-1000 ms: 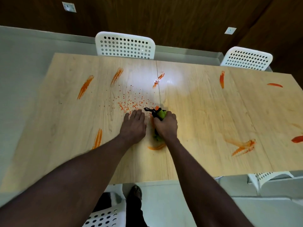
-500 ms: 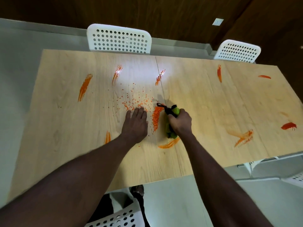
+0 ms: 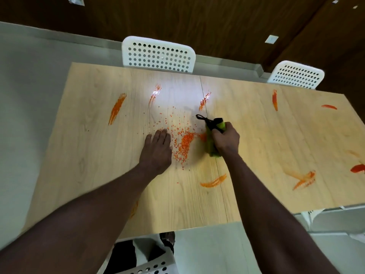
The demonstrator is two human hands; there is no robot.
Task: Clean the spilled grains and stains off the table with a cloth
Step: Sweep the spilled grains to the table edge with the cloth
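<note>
Fingers [image 3: 218,133] of the right hand [image 3: 226,141] curl tightly round a bunched green cloth [image 3: 211,147], its black loop trailing ahead. The cloth is pressed to the desk [image 3: 88,155] just right of a heaped line of orange grains [image 3: 184,144]. The left hand [image 3: 157,150] lies flat on the pile's other side, palm down and holding nothing, apparently as a stop so the cloth can herd the grains together rather than scatter them. Looser grains spread beyond the heap toward the far edge. Orange stains [image 3: 116,108] streak the wood on every side, suggesting much of the job remains. Two white chairs [image 3: 158,54] stand at the far side.
</note>
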